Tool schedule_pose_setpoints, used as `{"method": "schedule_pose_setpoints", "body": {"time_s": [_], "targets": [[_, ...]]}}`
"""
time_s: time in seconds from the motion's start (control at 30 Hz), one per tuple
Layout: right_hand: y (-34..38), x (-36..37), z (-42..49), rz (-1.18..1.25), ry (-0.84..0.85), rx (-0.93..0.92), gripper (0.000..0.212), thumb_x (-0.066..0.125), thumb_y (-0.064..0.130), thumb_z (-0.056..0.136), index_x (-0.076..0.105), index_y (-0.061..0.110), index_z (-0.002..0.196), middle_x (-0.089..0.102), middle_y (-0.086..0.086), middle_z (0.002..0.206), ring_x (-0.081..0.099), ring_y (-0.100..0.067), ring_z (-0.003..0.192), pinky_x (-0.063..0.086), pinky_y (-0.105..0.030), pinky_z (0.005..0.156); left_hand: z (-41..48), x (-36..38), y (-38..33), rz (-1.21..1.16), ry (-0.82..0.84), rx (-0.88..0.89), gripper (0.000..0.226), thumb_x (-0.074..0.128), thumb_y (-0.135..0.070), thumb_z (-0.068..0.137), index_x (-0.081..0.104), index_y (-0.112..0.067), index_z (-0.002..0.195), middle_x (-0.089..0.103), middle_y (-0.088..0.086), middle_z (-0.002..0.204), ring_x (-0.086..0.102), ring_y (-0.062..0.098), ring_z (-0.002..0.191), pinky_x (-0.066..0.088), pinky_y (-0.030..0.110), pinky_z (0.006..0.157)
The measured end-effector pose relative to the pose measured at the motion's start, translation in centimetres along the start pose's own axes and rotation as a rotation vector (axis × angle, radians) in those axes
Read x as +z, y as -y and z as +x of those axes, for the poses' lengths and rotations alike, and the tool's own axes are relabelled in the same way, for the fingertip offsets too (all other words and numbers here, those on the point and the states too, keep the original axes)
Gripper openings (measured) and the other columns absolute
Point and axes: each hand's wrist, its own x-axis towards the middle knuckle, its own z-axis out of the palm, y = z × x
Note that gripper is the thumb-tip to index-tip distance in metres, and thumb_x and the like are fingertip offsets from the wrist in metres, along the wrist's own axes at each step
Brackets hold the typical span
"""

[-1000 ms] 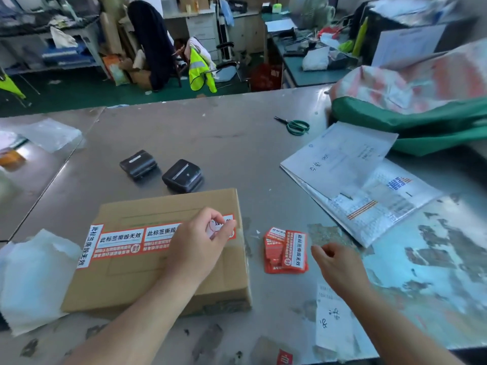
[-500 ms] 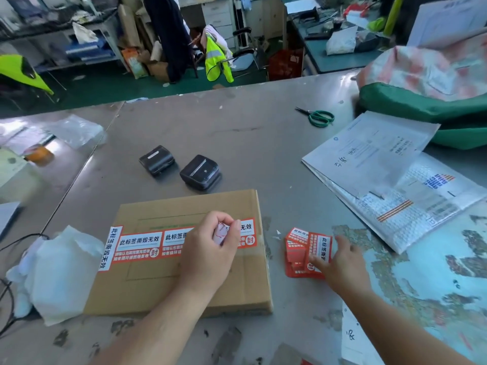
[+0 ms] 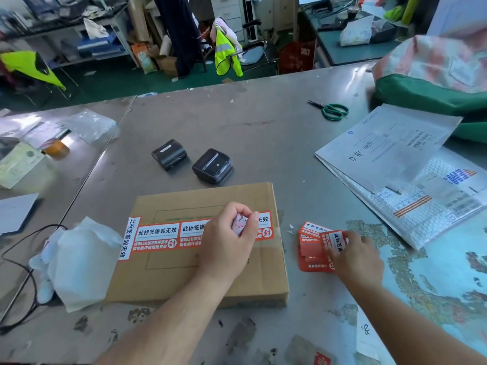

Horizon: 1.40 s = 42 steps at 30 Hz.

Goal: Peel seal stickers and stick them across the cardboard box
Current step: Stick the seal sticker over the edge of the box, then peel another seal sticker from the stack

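Note:
A flat cardboard box (image 3: pixel 200 283) lies on the metal table in front of me. A row of red and white seal stickers (image 3: pixel 158 235) runs across its top, and one more hangs over its left edge. My left hand (image 3: pixel 226 243) rests on the box over the row's right part, its fingers curled round a crumpled bit of white backing paper. Right of the box lies a small pile of red seal stickers (image 3: pixel 313 248). My right hand (image 3: pixel 353 256) is on that pile, its fingertips pinching the top sticker.
Two black handheld devices (image 3: pixel 189 162) lie beyond the box. Crumpled white paper (image 3: pixel 79 259) and a black cable (image 3: pixel 15 275) are at its left. Bubble mailers with papers (image 3: pixel 400 180) lie at the right, green scissors (image 3: pixel 332 110) behind, a green bag (image 3: pixel 432 96) at far right.
My right hand moved left onto the sticker pile and took hold of the top sticker. My left hand stayed on the box with the paper scrap in its fingers.

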Motion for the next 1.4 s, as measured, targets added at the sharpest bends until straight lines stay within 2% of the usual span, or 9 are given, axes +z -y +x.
{"method": "schedule_pose_setpoints", "body": {"time_s": [0.17, 0.33, 0.47, 0.7, 0.83, 0.97, 1.07, 1.2, 1.4], "targets": [[0.7, -0.6, -0.3, 0.003, -0.036, 0.029, 0.033, 0.063, 0.047, 0.091, 0.066, 0.021, 0.11, 0.063, -0.011, 0.114, 0.054, -0.036, 0.113, 0.043, -0.045, 0.091, 0.1, 0.1, 0.2, 0.012, 0.015, -0.001, 0.018, 0.063, -0.037, 0.09, 0.054, -0.026, 0.077, 0.068, -0.014, 0.073, 0.066, -0.002, 0.072, 0.055, 0.032, 0.058], [1.8, -2.2, -1.5, 0.156, 0.089, -0.002, 0.038, 0.063, 0.049, 0.09, 0.063, 0.018, 0.068, 0.068, 0.0, 0.073, 0.066, -0.03, 0.083, 0.052, -0.038, 0.075, 0.0, 0.0, 0.1, -0.007, 0.019, 0.0, 0.019, 0.063, -0.037, 0.09, 0.055, -0.026, 0.078, 0.068, -0.014, 0.072, 0.066, -0.001, 0.07, 0.056, 0.032, 0.057], [4.4, -5.1, -4.0, 0.489, 0.14, -0.086, 0.023, 0.06, 0.037, 0.098, 0.063, 0.016, 0.088, 0.07, 0.0, 0.078, 0.067, -0.016, 0.071, 0.04, -0.027, 0.055, -0.2, -0.3, -0.1, -0.032, 0.019, 0.012, 0.018, 0.064, -0.036, 0.09, 0.056, -0.026, 0.078, 0.068, -0.014, 0.071, 0.067, -0.001, 0.069, 0.056, 0.031, 0.056], [8.6, -11.2, -7.8, 0.792, 0.356, -0.264, 0.012, 0.058, 0.034, 0.099, 0.064, 0.024, 0.099, 0.076, -0.008, 0.078, 0.075, -0.027, 0.066, 0.059, -0.043, 0.063, -0.1, -0.8, -0.7, -0.162, -0.029, -0.016, 0.013, 0.066, -0.031, 0.089, 0.062, -0.024, 0.08, 0.068, -0.01, 0.074, 0.065, 0.004, 0.071, 0.054, 0.028, 0.061], [9.6, -13.6, -9.3, 0.754, 0.535, -0.427, 0.009, 0.06, 0.019, 0.099, 0.065, 0.013, 0.103, 0.078, -0.009, 0.081, 0.076, -0.025, 0.067, 0.062, -0.037, 0.064, -0.3, -2.3, -2.5, -0.244, 0.028, -0.086, 0.02, 0.058, -0.047, 0.091, 0.065, -0.029, 0.087, 0.07, -0.009, 0.08, 0.069, 0.004, 0.075, 0.059, 0.031, 0.066], [10.3, -14.9, -9.5, 0.59, 0.559, -0.549, 0.006, 0.063, 0.016, 0.097, 0.068, 0.015, 0.1, 0.078, -0.008, 0.084, 0.076, -0.024, 0.072, 0.062, -0.046, 0.074, -0.3, -4.7, -4.5, -0.261, 0.294, -0.068, 0.04, 0.049, -0.063, 0.084, 0.068, -0.03, 0.097, 0.073, -0.009, 0.087, 0.067, -0.001, 0.078, 0.05, 0.009, 0.061], [11.0, -15.3, -9.6, 0.488, 0.544, -0.626, 0.006, 0.069, 0.025, 0.093, 0.072, 0.02, 0.093, 0.078, -0.003, 0.08, 0.076, -0.02, 0.069, 0.061, -0.042, 0.07, -0.5, -6.2, -5.0, -0.213, 0.333, -0.053, 0.024, 0.063, -0.048, 0.087, 0.07, -0.025, 0.089, 0.073, -0.008, 0.085, 0.065, 0.0, 0.073, 0.047, 0.01, 0.06], [12.0, -15.2, -9.9, 0.498, 0.532, -0.643, 0.012, 0.076, 0.028, 0.087, 0.073, 0.017, 0.084, 0.077, -0.002, 0.074, 0.072, -0.014, 0.06, 0.054, -0.027, 0.057, -1.0, -7.6, -4.6, -0.222, 0.351, -0.138, 0.012, 0.072, -0.038, 0.084, 0.069, -0.028, 0.09, 0.074, -0.008, 0.081, 0.069, 0.012, 0.07, 0.055, 0.025, 0.065], [12.5, -14.2, -9.9, 0.721, 0.535, -0.598, 0.024, 0.08, 0.027, 0.078, 0.068, 0.007, 0.085, 0.075, -0.007, 0.069, 0.065, -0.011, 0.052, 0.048, -0.02, 0.051, -1.6, -8.8, -3.5, -0.265, 0.32, -0.209, 0.014, 0.076, -0.033, 0.082, 0.071, -0.022, 0.09, 0.076, -0.006, 0.084, 0.07, 0.005, 0.074, 0.054, 0.018, 0.069]]}}
